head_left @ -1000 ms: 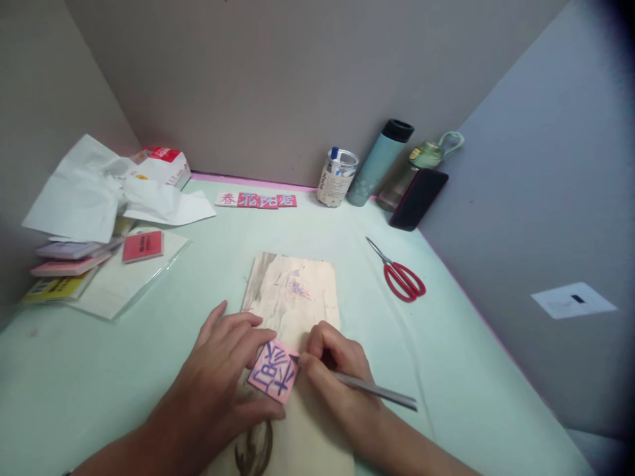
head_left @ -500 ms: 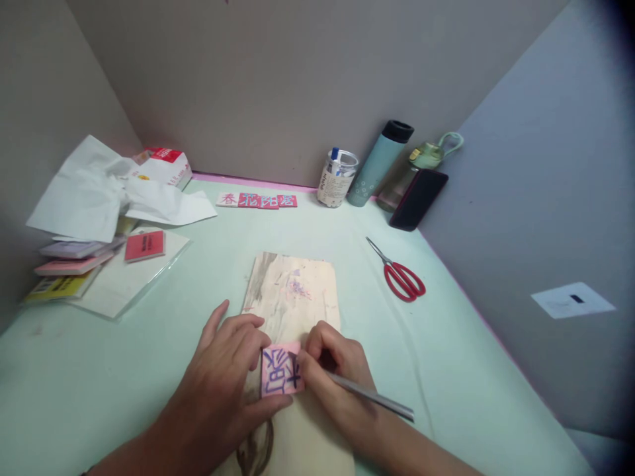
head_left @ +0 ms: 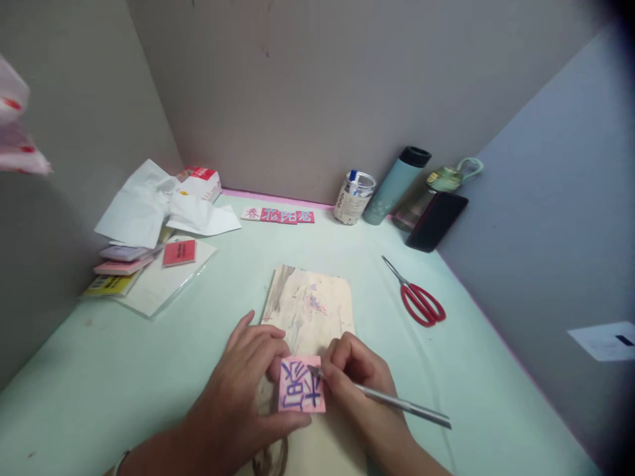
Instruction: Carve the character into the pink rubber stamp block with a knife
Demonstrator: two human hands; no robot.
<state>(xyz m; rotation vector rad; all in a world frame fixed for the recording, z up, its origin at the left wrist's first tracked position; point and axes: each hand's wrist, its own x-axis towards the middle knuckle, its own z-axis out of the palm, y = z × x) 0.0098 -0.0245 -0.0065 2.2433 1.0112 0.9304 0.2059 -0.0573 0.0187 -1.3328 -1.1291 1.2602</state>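
Note:
My left hand (head_left: 243,387) grips a square pink carving block (head_left: 296,395) between thumb and fingers, holding it on a worn wooden board (head_left: 292,297). Purple lines and character strokes cover the face of the block. In my right hand (head_left: 364,380) is a silver craft knife (head_left: 404,403), held like a pen. Its blade reaches the upper right part of the block; whether it cuts in cannot be seen. The knife's handle slants down to the right, past my hand.
Red-handled scissors (head_left: 417,297) lie right of the board. Behind stand a pen jar (head_left: 352,205), a blue flask (head_left: 397,188), a green-lidded bottle (head_left: 441,182) and a phone (head_left: 436,223). Carved tiles (head_left: 280,215) line the back; papers (head_left: 141,208) and pads (head_left: 122,266) sit left.
My view has swung left and up, so everything sits farther right and lower in it. Less of the block's right side is covered by my right hand, and the blade shows more clearly.

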